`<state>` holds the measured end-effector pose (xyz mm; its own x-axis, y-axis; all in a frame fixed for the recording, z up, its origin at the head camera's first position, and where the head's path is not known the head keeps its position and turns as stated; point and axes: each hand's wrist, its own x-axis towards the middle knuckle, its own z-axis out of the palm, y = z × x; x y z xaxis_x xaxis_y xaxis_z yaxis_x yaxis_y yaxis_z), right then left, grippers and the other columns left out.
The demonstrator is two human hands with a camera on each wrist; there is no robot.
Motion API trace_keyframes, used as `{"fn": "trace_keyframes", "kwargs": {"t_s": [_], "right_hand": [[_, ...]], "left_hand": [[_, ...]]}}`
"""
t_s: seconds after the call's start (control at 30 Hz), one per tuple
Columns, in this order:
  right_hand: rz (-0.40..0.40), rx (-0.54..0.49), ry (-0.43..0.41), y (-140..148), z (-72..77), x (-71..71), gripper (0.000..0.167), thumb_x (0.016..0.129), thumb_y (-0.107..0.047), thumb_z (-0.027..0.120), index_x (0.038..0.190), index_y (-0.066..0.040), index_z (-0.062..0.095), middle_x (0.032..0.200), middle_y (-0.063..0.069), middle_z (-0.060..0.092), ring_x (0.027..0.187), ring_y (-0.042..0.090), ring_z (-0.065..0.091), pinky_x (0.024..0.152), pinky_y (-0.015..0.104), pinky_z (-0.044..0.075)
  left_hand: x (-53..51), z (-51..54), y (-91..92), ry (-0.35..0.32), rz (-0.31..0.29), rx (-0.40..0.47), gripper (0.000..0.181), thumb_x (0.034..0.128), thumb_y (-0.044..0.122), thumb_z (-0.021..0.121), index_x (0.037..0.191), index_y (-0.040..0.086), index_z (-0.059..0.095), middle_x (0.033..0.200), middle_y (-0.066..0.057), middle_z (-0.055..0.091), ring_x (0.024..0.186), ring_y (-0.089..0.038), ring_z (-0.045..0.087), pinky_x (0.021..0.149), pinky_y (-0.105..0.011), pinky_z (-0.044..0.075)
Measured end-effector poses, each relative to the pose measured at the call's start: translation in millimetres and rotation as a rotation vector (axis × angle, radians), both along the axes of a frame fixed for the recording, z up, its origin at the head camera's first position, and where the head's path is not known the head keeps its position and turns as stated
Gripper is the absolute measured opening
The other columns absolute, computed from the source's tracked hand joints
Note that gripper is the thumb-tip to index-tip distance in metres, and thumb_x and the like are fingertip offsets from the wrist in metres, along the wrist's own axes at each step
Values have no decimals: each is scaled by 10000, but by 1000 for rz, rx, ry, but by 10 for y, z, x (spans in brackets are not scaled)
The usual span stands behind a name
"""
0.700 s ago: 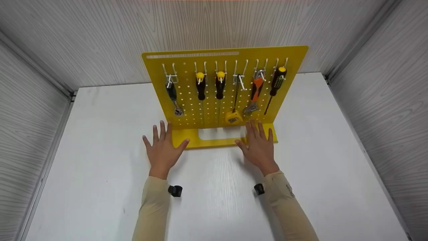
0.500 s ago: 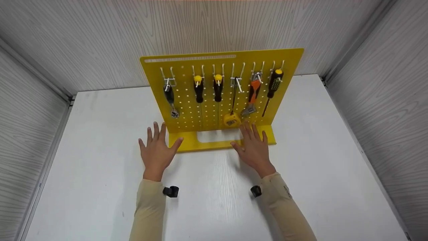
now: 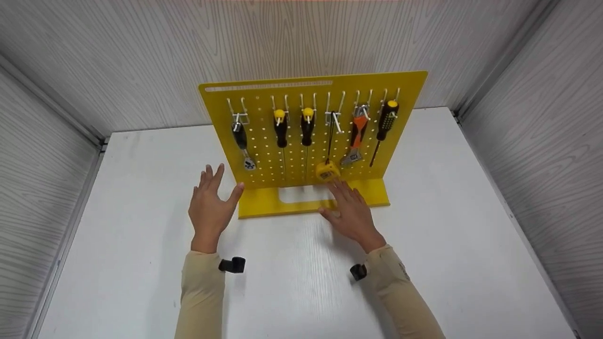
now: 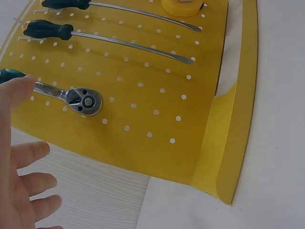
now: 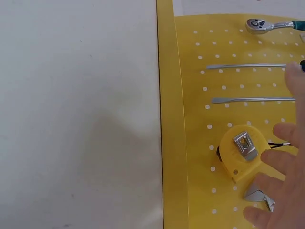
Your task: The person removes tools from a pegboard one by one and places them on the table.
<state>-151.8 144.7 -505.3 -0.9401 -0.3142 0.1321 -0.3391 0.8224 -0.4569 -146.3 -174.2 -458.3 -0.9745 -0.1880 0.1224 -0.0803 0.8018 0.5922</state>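
Note:
A yellow pegboard (image 3: 268, 165) stands upright on its base, with tools hanging from white hooks. At its left edge is a ratchet wrench (image 3: 240, 136), then two screwdrivers (image 3: 281, 129) with black handles and yellow ends. A yellow tape measure (image 3: 327, 170) dangles by a black cord beside an orange-handled adjustable wrench (image 3: 359, 132). Another screwdriver (image 3: 388, 120) hangs far right. My left hand (image 3: 209, 207), fingers extended and thumb spread, is left of the base, holding nothing. My right hand (image 3: 351, 214) reaches over the base's front edge, fingers extended below the tape measure, holding nothing.
The board rests on a white table (image 3: 292, 282). Wood-grained panels (image 3: 301, 37) enclose it at the back and both sides. The base has a cutout (image 3: 301, 194) in its middle, and the hooks jut forward from the board.
My left hand has shifted left, away from the base, and its fingers are closer together. The right hand has moved slightly left and down. The tools hang in the same order.

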Motion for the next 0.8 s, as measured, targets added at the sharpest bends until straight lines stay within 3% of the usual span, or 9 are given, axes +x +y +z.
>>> {"fn": "trace_keyframes", "kwargs": {"t_s": [0.13, 0.3, 0.4, 0.53, 0.8], "right_hand": [[26, -65, 10, -40, 21, 2, 670, 910, -455, 609, 1466, -147, 396, 1543, 117, 364, 1420, 321, 350, 1158, 516, 261], [102, -157, 1, -109, 43, 5, 671, 918, -498, 572, 1466, -150, 400, 1551, 83, 362, 1405, 305, 380, 1125, 529, 312], [128, -204, -23, -167, 55, -9, 657, 937, -478, 553, 1472, -133, 391, 1547, 79, 370, 1400, 299, 391, 1114, 525, 331], [133, -268, -101, -255, 78, -1, 602, 954, -382, 572, 1475, -145, 384, 1537, 80, 383, 1403, 292, 386, 1118, 512, 331], [181, -395, -195, -441, 129, -58, 666, 945, -547, 473, 1478, -160, 372, 1512, 93, 398, 1372, 291, 421, 1104, 517, 349]], "left_hand": [[-28, 33, 34, 83, 22, 39, 725, 882, 563, 585, 1475, 187, 405, 1553, -145, 329, 1443, -312, 316, 1143, -506, 294], [-61, 97, 48, 74, 38, 81, 683, 894, 548, 579, 1470, 219, 414, 1535, -118, 378, 1390, -336, 399, 1034, -530, 413], [-104, 151, 52, 76, 36, 112, 664, 905, 532, 576, 1469, 220, 417, 1516, -106, 415, 1384, -323, 412, 1041, -531, 407], [-162, 230, 65, 131, 36, 177, 627, 902, 488, 609, 1440, 202, 464, 1460, -98, 491, 1349, -297, 461, 1029, -522, 420], [-274, 378, 80, 208, 0, 368, 584, 902, 381, 650, 1414, 148, 493, 1393, -87, 547, 1278, -250, 503, 1038, -439, 407]]}}
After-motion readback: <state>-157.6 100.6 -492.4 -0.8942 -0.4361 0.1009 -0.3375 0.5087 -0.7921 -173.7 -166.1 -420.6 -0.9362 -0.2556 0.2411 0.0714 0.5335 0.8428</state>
